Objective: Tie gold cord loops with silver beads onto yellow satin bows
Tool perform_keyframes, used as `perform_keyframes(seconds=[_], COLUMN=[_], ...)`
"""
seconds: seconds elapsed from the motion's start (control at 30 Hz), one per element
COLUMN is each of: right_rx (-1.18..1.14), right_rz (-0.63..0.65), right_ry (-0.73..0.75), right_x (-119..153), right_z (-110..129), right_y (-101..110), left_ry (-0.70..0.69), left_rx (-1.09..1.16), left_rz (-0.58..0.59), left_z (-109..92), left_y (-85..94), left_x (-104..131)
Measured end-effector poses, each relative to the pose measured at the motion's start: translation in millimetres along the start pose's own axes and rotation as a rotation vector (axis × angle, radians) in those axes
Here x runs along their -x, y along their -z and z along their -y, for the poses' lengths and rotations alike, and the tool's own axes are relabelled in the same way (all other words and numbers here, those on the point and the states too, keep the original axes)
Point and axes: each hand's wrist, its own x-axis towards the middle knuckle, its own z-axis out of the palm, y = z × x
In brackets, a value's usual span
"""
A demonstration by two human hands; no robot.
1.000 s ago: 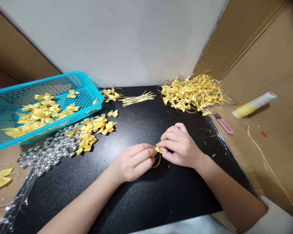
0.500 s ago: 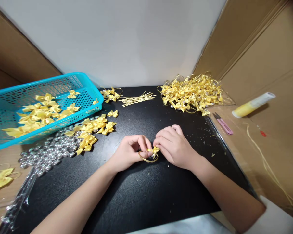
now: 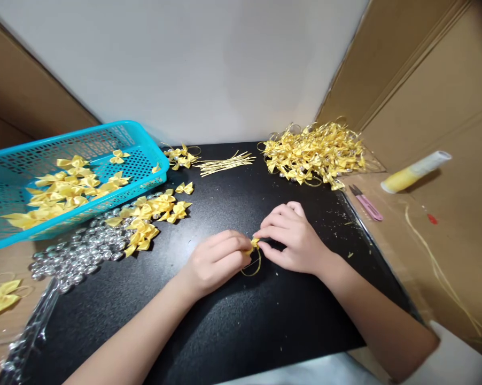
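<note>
Between my two hands, above the black tabletop (image 3: pixel 209 337), is a small yellow ribbon bow (image 3: pixel 255 243) with a loop of gold cord (image 3: pixel 257 267) hanging below it. My left hand (image 3: pixel 220 259) is closed on the bow's left side, its fingers covering part of the ribbon. With thumb and fingertips, my right hand (image 3: pixel 291 238) pinches the bow's right side. Left of my left hand, loose yellow bows (image 3: pixel 142 235) lie beside a heap of shiny silver beads (image 3: pixel 84 251).
A blue basket (image 3: pixel 145 141) of yellow bows stands at left. Cut gold cords (image 3: pixel 227 163) lie at the back, near a pile of corded bows (image 3: pixel 313 152). Pink-handled snips (image 3: pixel 367 203) and a yellow-white tube (image 3: pixel 415 172) are at right, against cardboard (image 3: pixel 445 107).
My left hand has turned over and closed further round the bow, so its back faces up. The cord loop now hangs lower. My right fingers have spread slightly and still pinch the bow.
</note>
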Motion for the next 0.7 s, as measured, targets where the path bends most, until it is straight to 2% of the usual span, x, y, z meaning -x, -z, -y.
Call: perform_keyframes(seconds=[0.2, 0.4, 0.47, 0.63, 0.7], right_rx=[0.054, 0.077, 0.008, -0.329, -0.373], right_rz=[-0.076, -0.182, -0.198, -0.139, -0.172], right_ry=[0.04, 0.086, 0.056, -0.091, -0.137], right_x=[1.5, 5.1, 4.1, -1.9, -3.1], right_z=[0.2, 3.0, 7.2, 16.1, 14.9], right_y=[-2.3, -6.8, -8.2, -6.4, -4.3], left_ry=[-0.057, -0.068, -0.084, -0.075, -0.072], left_rx=[-0.091, -0.15, -0.165, -0.212, -0.216], left_rz=[0.064, 0.024, 0.022, 0.014, 0.014], left_z=[-3.8, -3.6, -2.8, 0.2, 0.3], left_y=[5.1, 3.6, 3.7, 5.0, 5.3], left_x=[-4.8, -4.6, -4.6, -3.6, -2.8])
